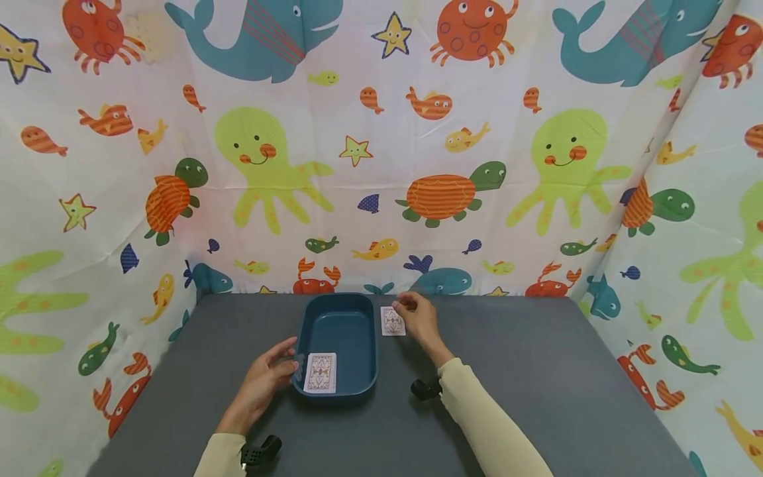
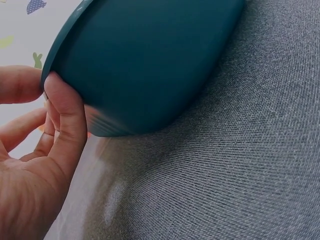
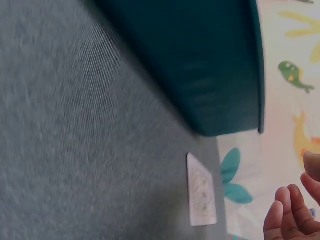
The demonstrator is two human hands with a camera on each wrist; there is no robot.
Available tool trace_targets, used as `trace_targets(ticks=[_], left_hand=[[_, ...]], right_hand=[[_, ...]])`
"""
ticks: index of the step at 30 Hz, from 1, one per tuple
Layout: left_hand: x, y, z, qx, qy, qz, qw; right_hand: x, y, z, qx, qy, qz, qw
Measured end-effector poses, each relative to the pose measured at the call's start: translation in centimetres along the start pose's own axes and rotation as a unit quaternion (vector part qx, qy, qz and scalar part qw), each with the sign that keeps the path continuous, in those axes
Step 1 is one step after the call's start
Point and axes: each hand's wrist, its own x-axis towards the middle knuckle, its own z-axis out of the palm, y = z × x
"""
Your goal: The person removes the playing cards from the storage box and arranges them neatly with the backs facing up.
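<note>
A deep blue plastic tray (image 1: 348, 334) stands upright on the table. My left hand (image 1: 269, 379) is at its left side, and in the left wrist view the thumb (image 2: 65, 97) and a finger pinch its rim. Inside the tray, at the near left corner, lies a playing card (image 1: 320, 372) with its patterned back up. Another playing card (image 1: 391, 322), also back up, lies on the table just right of the tray. Over that card's right edge is my right hand (image 1: 419, 320), its fingers loosely bent. The right wrist view shows these fingers (image 3: 295, 212) apart from the card, holding nothing.
The grey cloth-covered table (image 1: 507, 391) reaches back to a white curtain (image 1: 381, 139) printed with sea animals, which also runs along both sides. Each wrist wears a black band, the left band (image 1: 261, 450) and the right band (image 1: 426, 389).
</note>
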Motion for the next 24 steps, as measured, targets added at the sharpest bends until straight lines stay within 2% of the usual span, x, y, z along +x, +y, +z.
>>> trace_targets(ticks=[10, 20, 24], left_hand=[[-0.1, 0.2, 0.1, 0.002, 0.000, -0.005, 1.0000], [0.1, 0.1, 0.0, 0.005, 0.003, -0.001, 1.0000], [0.1, 0.0, 0.0, 0.010, 0.003, -0.002, 0.9999]], right_hand=[[-1.9, -2.3, -0.5, 0.030, -0.014, -0.028, 0.999], [-4.2, -4.6, -0.7, 0.101, -0.030, -0.041, 0.994], [-5.3, -5.6, -0.5, 0.121, -0.049, -0.051, 0.990]])
